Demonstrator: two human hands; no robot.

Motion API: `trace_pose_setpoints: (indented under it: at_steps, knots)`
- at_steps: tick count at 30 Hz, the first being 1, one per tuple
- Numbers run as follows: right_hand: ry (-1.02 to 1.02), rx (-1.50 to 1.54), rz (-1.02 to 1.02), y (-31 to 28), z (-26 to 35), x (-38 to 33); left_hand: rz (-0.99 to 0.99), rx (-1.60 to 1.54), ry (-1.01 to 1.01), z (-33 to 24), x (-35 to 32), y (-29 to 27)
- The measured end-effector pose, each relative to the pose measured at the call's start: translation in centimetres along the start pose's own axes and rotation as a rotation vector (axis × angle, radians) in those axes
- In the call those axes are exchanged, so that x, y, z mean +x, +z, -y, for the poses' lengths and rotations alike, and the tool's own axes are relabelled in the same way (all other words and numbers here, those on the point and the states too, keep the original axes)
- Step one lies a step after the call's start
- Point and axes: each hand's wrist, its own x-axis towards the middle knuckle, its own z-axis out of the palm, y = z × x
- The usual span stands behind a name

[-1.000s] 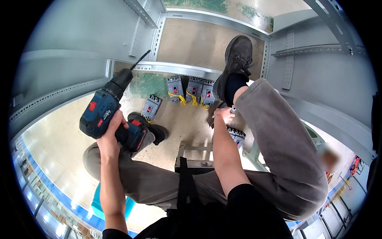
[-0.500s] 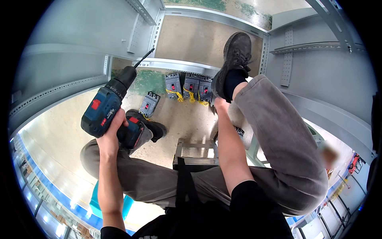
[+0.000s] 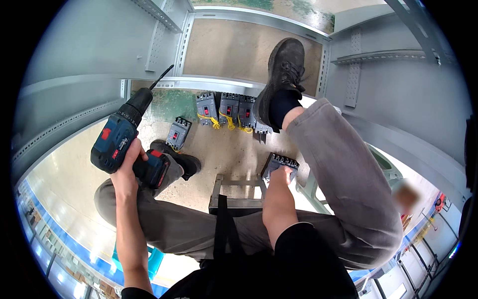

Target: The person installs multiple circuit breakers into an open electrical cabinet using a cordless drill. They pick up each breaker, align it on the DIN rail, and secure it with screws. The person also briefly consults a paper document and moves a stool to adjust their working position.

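In my left hand [image 3: 130, 167] is a blue and black cordless drill [image 3: 119, 132], its long bit [image 3: 163, 75] pointing up toward the cabinet frame. My right hand [image 3: 283, 174] is down at a grey circuit breaker [image 3: 275, 163] on the floor beside the stool. The fingers are closed at its near side and partly hidden. Farther off, grey breakers with red switches and yellow wires stand in a row [image 3: 229, 108] along the frame's lower rail. Another breaker [image 3: 179, 132] lies apart, near my left shoe [image 3: 185, 163].
A grey metal cabinet frame [image 3: 214, 82] surrounds the work area, with side panels left and right. My right shoe [image 3: 286, 65] rests over its lower rail. A small metal stool [image 3: 239, 183] stands below me. A pale green stool [image 3: 311, 192] is at the right, with a blurred person [image 3: 406, 199] beyond.
My right hand has come back from beside my right shoe to the breaker near the stool. The left hand keeps hold of the drill. The whole view has shifted slightly.
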Motion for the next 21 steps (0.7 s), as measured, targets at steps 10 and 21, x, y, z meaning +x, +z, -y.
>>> trace_pose_setpoints:
  at_steps: [10,21]
  knots:
    - [0.413,0.941,-0.564,3.1,2.7,1.0,0.09,0.025,-0.031,-0.5,1.0,2.6]
    - [0.047,0.551,-0.451,-6.9,13.4,0.5,0.133,0.094,0.001,-0.9,0.5,2.7]
